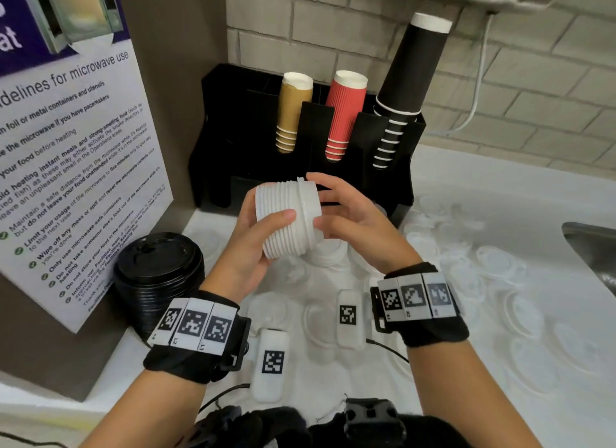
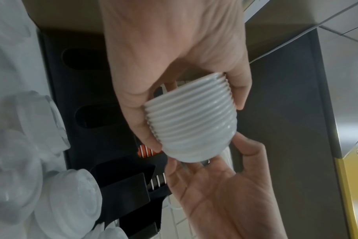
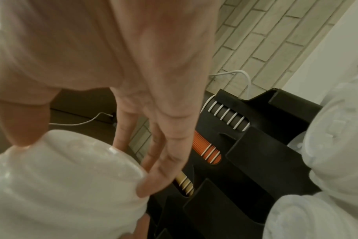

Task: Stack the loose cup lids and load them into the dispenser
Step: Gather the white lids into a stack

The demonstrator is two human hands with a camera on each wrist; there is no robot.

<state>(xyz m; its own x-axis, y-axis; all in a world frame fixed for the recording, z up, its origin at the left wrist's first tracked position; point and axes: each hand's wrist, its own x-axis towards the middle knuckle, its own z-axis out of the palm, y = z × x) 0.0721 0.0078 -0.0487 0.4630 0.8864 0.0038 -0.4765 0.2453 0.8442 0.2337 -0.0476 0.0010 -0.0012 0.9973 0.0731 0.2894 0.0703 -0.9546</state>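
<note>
A stack of white cup lids [image 1: 286,221] lies sideways in the air in front of the black dispenser [image 1: 316,137]. My left hand [image 1: 253,244] grips the stack from below, its thumb curled over the ribbed side. My right hand [image 1: 346,217] rests against the stack's right end with straight fingers and its thumb on the rim. From the left wrist, the stack [image 2: 192,126] sits in my left hand [image 2: 174,64], with my right hand's palm [image 2: 215,194] beside it. The right wrist view has the stack [image 3: 61,177] under my right hand's fingers [image 3: 165,153]. Several loose white lids [image 1: 496,264] lie on the counter.
The dispenser holds tan [image 1: 293,110], red [image 1: 343,110] and black [image 1: 410,77] cup stacks, with empty slots [image 2: 88,116] below. A stack of black lids [image 1: 156,271] stands at the left by a microwave notice [image 1: 66,167]. A sink [image 1: 593,244] is at the right edge.
</note>
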